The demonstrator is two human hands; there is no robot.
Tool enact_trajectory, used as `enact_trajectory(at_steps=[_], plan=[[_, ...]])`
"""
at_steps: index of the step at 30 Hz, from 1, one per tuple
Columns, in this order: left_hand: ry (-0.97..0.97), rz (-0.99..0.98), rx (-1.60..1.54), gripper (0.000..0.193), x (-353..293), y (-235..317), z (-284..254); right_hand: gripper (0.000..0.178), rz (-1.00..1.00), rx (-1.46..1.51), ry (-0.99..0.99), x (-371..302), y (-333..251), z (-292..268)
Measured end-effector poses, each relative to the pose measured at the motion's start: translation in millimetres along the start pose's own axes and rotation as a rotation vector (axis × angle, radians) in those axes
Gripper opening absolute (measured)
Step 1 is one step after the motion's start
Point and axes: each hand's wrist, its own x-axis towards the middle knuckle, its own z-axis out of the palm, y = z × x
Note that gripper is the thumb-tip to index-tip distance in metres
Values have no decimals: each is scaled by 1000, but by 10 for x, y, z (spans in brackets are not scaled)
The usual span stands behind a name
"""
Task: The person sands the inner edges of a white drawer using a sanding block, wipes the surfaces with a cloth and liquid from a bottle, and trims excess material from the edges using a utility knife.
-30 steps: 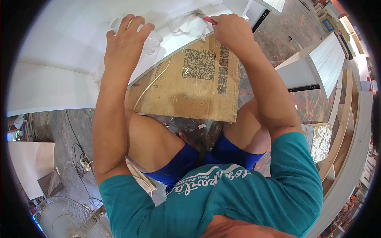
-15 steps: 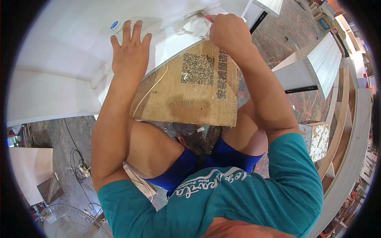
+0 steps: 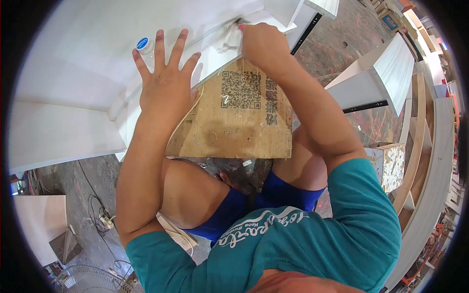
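My left hand (image 3: 167,85) rests palm down with its fingers spread on a white cabinet panel (image 3: 93,63). By its fingertips stands a small clear bottle with a blue and white cap (image 3: 143,44). My right hand (image 3: 265,46) is closed round a crumpled whitish cloth (image 3: 229,40) and presses it on the panel's near edge strip. Something small and red shows at its thumb side; what it is I cannot tell. A brown cardboard sheet (image 3: 234,134) with printed marks lies between my arms, over my knees.
White drawers (image 3: 376,80) with black slide rails stand on the right. Beyond them is a long wooden frame (image 3: 415,141). A stained white box (image 3: 388,166) sits by my right elbow. At the lower left are a wire-guarded fan (image 3: 93,279), cables (image 3: 100,215) and a pale board (image 3: 41,219).
My right hand has moved left along the edge strip with the cloth. My left hand has shifted slightly right, its fingers spread wider. The view has shifted a little.
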Motion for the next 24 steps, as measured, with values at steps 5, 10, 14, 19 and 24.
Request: enact_trajectory(at_steps=[5,10,14,19,24], plan=[[80,47,-59,72,-17,6,-32,29,-18,-57,62,122,312,-16],[105,80,-87,71,-46,28,-56,27,85,-72,11,127,418,-146],[192,111,-142,69,-79,-7,-33,30,87,4,43,89,472,-414],[197,124,-146,68,-67,8,-32,38,133,186,163,77,641,-461],[178,131,-136,66,-52,53,-39,59,255,628,-8,133,1016,-104]])
